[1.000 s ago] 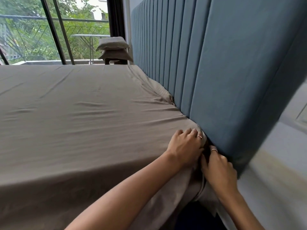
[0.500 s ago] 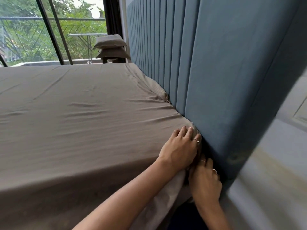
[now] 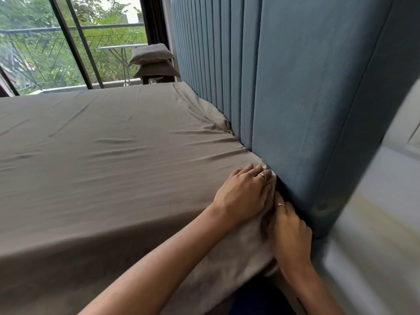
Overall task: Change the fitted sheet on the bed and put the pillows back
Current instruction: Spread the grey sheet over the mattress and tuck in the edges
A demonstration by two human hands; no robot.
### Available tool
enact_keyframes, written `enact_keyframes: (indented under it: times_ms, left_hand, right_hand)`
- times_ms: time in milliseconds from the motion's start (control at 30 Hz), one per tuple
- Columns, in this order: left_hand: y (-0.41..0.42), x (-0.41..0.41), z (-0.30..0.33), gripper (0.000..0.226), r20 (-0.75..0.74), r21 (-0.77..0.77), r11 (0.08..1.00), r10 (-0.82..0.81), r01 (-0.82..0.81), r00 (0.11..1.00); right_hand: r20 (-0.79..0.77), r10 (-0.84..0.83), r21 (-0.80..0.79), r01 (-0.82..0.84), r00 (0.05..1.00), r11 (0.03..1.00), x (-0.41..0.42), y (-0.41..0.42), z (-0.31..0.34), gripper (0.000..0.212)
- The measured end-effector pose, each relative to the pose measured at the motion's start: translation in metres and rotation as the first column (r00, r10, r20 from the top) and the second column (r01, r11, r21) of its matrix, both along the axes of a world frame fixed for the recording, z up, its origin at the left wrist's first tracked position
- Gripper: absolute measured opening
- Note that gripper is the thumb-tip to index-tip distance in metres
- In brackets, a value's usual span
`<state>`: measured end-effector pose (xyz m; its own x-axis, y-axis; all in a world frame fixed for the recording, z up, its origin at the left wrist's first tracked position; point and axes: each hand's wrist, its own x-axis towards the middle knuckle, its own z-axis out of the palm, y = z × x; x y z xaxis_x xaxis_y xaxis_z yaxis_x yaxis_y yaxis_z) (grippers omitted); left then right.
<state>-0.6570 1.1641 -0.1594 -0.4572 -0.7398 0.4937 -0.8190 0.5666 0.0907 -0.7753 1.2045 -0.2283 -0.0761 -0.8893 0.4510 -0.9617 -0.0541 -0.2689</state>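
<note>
A taupe fitted sheet (image 3: 118, 160) covers the mattress, with light wrinkles toward the blue padded headboard (image 3: 302, 92). My left hand (image 3: 244, 193) lies on top of the near corner of the bed, fingers spread and pressing the sheet beside the headboard. Just below it, my right hand (image 3: 289, 230) is on the side of the corner and grips a fold of the sheet where mattress meets headboard; its fingertips and thumb are hidden. Two pillows (image 3: 153, 61) in matching taupe cases are stacked on a stand beyond the far side of the bed.
Large windows (image 3: 68, 48) with a balcony railing run behind the far side of the bed. A pale wall (image 3: 386, 201) stands to the right of the headboard. The sheet hangs loose down the near side of the mattress (image 3: 91, 269).
My right hand has slid down from the top of the corner to the mattress side, drawing the sheet with it. My left hand has stayed on the corner.
</note>
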Motion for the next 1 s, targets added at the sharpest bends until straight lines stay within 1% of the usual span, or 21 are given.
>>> enact_keyframes:
  times_ms: [100, 167, 200, 233, 300, 333, 367, 433, 500, 567, 600, 633, 667, 700, 767, 800, 833, 900, 933, 967, 1000]
  left_hand:
    - [-0.002, -0.003, 0.001, 0.060, 0.054, 0.053, 0.998, 0.016, -0.019, 0.998]
    - [-0.002, -0.007, -0.002, 0.064, 0.134, 0.068, 0.996, 0.043, -0.052, 0.990]
    - [-0.001, -0.010, -0.003, 0.061, 0.180, 0.061, 0.995, 0.061, -0.073, 0.982]
    - [-0.001, -0.012, -0.004, 0.053, 0.224, 0.057, 0.994, 0.077, -0.092, 0.971]
    - [-0.002, -0.015, -0.003, 0.037, 0.281, 0.096, 0.990, 0.075, -0.106, 0.957]
    - [-0.002, -0.015, 0.001, 0.035, 0.280, 0.128, 0.986, 0.069, -0.109, 0.957]
    - [-0.001, -0.014, 0.005, 0.035, 0.266, 0.164, 0.981, 0.060, -0.107, 0.962]
    - [0.005, -0.009, 0.014, 0.040, 0.206, 0.226, 0.973, -0.002, -0.046, 0.979]
    - [0.016, 0.005, 0.020, 0.045, 0.160, 0.249, 0.968, -0.032, -0.009, 0.987]
    - [0.025, 0.025, 0.025, 0.046, 0.177, 0.238, 0.970, 0.004, -0.046, 0.984]
    - [0.029, 0.035, 0.028, 0.047, 0.176, 0.226, 0.972, 0.031, -0.071, 0.984]
    - [0.030, 0.044, 0.030, 0.048, 0.163, 0.219, 0.972, 0.054, -0.089, 0.985]
    - [0.031, 0.050, 0.030, 0.049, 0.145, 0.222, 0.969, 0.075, -0.106, 0.987]
    - [0.032, 0.053, 0.030, 0.050, 0.141, 0.226, 0.967, 0.086, -0.117, 0.986]
    - [0.034, 0.052, 0.027, 0.058, 0.174, 0.185, 0.976, 0.083, -0.115, 0.981]
    - [0.036, 0.048, 0.025, 0.058, 0.184, 0.156, 0.982, 0.079, -0.109, 0.980]
    - [0.038, 0.044, 0.021, 0.050, 0.181, 0.124, 0.987, 0.078, -0.101, 0.980]
    - [0.040, 0.034, 0.009, 0.025, 0.201, 0.036, 0.995, 0.082, -0.091, 0.976]
    - [0.041, 0.030, 0.002, 0.022, 0.214, 0.001, 0.995, 0.098, -0.100, 0.972]
    - [0.041, 0.027, -0.003, 0.027, 0.230, -0.033, 0.993, 0.118, -0.113, 0.966]
    - [0.041, 0.026, -0.007, 0.035, 0.232, -0.061, 0.992, 0.122, -0.111, 0.965]
  right_hand:
    - [-0.208, 0.027, -0.036, -0.035, 0.978, 0.999, -0.013, -0.004, -0.004, 0.030]
    - [-0.302, 0.087, 0.078, -0.067, 0.949, 0.995, -0.014, -0.001, -0.001, 0.016]
    - [-0.337, 0.131, 0.167, -0.078, 0.932, 0.983, -0.013, 0.000, 0.002, 0.017]
    - [-0.366, 0.148, 0.254, -0.054, 0.919, 0.966, -0.012, -0.002, 0.006, 0.024]
    - [-0.338, 0.173, 0.336, -0.053, 0.925, 0.940, -0.016, 0.000, 0.012, 0.030]
    - [-0.300, 0.181, 0.359, -0.064, 0.937, 0.931, -0.017, 0.002, 0.016, 0.029]
    - [-0.280, 0.189, 0.368, -0.077, 0.941, 0.927, -0.019, 0.006, 0.018, 0.029]
    - [-0.226, 0.189, 0.470, -0.063, 0.956, 0.880, -0.021, 0.016, 0.022, 0.036]
    - [-0.193, 0.199, 0.554, -0.061, 0.961, 0.830, -0.024, 0.025, 0.025, 0.044]
    - [-0.236, 0.220, 0.491, -0.080, 0.947, 0.868, -0.021, 0.030, 0.035, 0.041]
    - [-0.218, 0.213, 0.391, -0.115, 0.952, 0.913, -0.017, 0.029, 0.043, 0.038]
    - [-0.149, 0.182, 0.281, -0.135, 0.972, 0.950, -0.011, 0.026, 0.053, 0.035]
    - [-0.042, 0.141, 0.200, -0.130, 0.989, 0.971, -0.007, 0.022, 0.062, 0.034]
    - [0.081, 0.101, 0.163, -0.113, 0.992, 0.980, -0.003, 0.015, 0.068, 0.038]
    - [0.306, 0.039, 0.218, -0.109, 0.951, 0.970, 0.003, -0.004, 0.076, 0.056]
    - [0.410, 0.020, 0.263, -0.139, 0.912, 0.955, 0.006, -0.014, 0.076, 0.063]
    - [0.502, 0.008, 0.283, -0.173, 0.865, 0.943, 0.009, -0.023, 0.074, 0.066]
    - [0.651, -0.022, 0.261, -0.197, 0.759, 0.945, 0.013, -0.036, 0.064, 0.062]
    - [0.715, -0.025, 0.225, -0.196, 0.699, 0.954, 0.015, -0.041, 0.058, 0.057]
    - [0.761, -0.012, 0.178, -0.191, 0.649, 0.965, 0.016, -0.044, 0.054, 0.051]
    - [0.781, 0.014, 0.132, -0.187, 0.624, 0.973, 0.017, -0.046, 0.049, 0.045]
